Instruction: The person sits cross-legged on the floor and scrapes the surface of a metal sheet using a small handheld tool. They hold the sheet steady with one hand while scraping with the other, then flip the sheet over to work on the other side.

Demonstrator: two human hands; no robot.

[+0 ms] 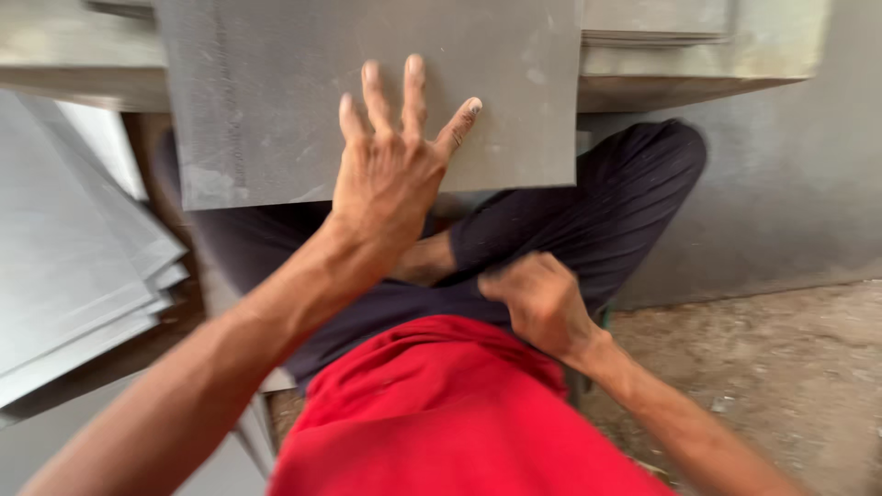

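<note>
A grey metal sheet [276, 101] lies across my lap and reaches up onto a low metal surface. My left hand [390, 161] rests flat on the sheet with its fingers spread, holding nothing. My right hand [537, 303] is blurred, curled near my thigh against the dark trousers [606, 202]. Whether it holds anything cannot be made out. My red shirt [450, 413] fills the bottom of the view.
A stack of several grey metal sheets [73, 276] lies to the left. More sheets [661, 23] sit on the low surface at the top right. A grey panel [799, 202] stands at the right above rough concrete floor [781, 367].
</note>
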